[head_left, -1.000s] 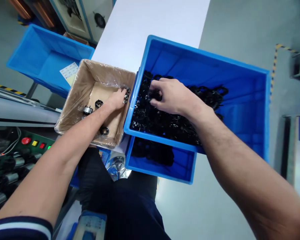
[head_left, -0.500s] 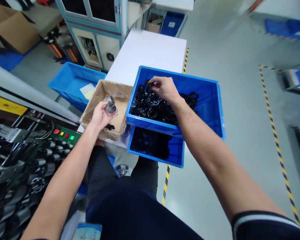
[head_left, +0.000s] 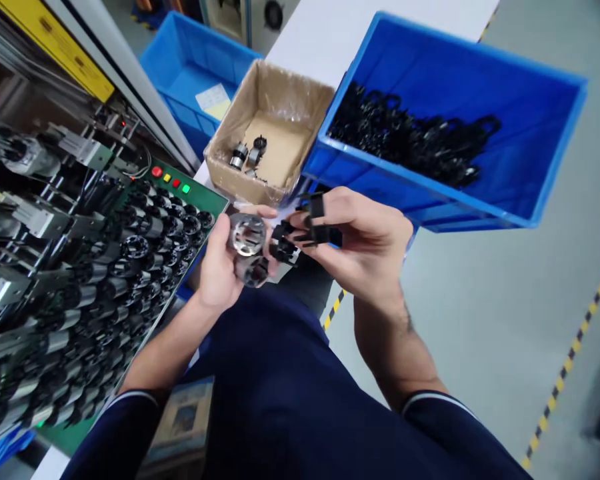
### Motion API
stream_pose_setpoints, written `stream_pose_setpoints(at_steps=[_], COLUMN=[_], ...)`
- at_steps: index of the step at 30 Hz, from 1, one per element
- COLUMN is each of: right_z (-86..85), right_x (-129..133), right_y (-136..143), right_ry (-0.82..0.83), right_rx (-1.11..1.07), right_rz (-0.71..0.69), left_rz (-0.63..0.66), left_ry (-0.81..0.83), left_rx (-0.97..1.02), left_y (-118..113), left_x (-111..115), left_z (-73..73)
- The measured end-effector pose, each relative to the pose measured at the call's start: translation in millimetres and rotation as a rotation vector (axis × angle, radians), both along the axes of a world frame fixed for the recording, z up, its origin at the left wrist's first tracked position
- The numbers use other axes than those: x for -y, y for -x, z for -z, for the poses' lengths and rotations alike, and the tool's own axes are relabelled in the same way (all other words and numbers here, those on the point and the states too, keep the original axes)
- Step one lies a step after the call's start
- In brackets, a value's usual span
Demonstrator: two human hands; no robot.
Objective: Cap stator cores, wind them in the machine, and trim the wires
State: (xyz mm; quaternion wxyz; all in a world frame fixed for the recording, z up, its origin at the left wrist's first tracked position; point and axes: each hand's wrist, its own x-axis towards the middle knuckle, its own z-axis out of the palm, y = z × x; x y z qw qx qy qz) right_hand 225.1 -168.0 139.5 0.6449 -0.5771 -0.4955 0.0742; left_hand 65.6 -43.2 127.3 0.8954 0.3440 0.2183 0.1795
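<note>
My left hand (head_left: 217,267) is closed around two silvery metal rings (head_left: 249,237), one above the other, their slotted open ends showing. Close beside them, my right hand (head_left: 365,233) pinches black plastic parts (head_left: 317,220) with prongs. Another black part (head_left: 283,245) sits between the two hands; which fingers bear it is hard to tell. Behind the hands, a plastic-lined cardboard box (head_left: 245,187) holds a few metal and black pieces (head_left: 239,156). A heap of black parts (head_left: 410,137) lies in the large blue bin (head_left: 480,50) at the right.
On the left, a green machine bed (head_left: 213,200) carries rows of metal rings (head_left: 135,247), beside coloured buttons (head_left: 167,177) and metal fixtures (head_left: 40,220). Another blue bin (head_left: 180,67) stands behind the box. A white table (head_left: 325,33) extends beyond; yellow-black tape (head_left: 575,343) marks the floor.
My right hand has come out of the large bin with black parts and moved beside my left hand. The view has turned toward the machine on the left.
</note>
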Motion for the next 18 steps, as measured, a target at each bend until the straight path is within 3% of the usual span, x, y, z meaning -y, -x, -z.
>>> stream_pose_setpoints(at_steps=[3, 7, 12, 18], right_z=[-4.0, -1.0, 1.1, 9.2], right_x=[2, 5, 9, 10], right_y=[22, 35, 38, 46], right_ry=[0.045, 0.1, -0.007, -0.033], right_rx=[-0.013, -0.027, 0.044, 0.126], right_rz=[0.015, 0.11, 0.125, 0.191], left_rz=[-0.005, 0.053, 0.066, 0.043], left_ry=[-0.054, -0.212, -0.389, -0.544], left_rx=[-0.013, 0.041, 0.074, 0.073], left_y=[8, 17, 24, 29], left_x=[17, 21, 17, 22], left_z=[2.9, 8.4, 12.3, 5.3])
